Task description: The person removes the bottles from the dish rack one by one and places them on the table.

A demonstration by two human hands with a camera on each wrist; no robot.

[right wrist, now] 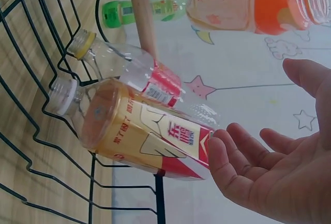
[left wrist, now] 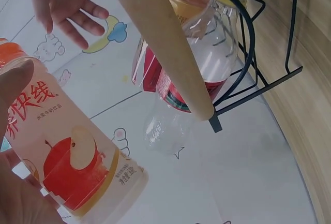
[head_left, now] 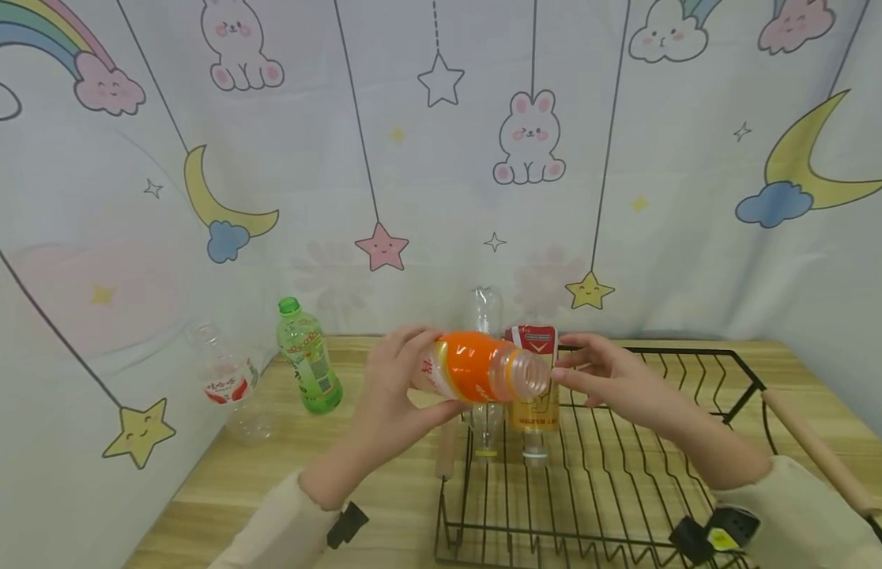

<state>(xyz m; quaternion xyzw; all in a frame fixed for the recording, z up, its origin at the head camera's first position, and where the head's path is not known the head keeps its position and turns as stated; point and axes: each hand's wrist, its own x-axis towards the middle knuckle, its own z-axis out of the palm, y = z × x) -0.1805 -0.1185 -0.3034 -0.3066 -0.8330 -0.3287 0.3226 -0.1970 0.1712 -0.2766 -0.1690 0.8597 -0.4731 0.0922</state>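
My left hand grips a plastic drink bottle with an orange and pink label, held on its side above the rack with its uncapped mouth pointing right. In the left wrist view, an apple picture shows on its label. My right hand has loosely spread fingers and holds nothing. Its fingertips are right by the base of a gold-and-red bottle, which stands mouth down in the black wire dish rack. Beside that one, a clear bottle with a red label also stands neck down.
A green bottle stands upright on the wooden table at the left. Near it is a clear bottle with a red-and-white label, against the printed curtain. Wooden handles run along the rack's two sides.
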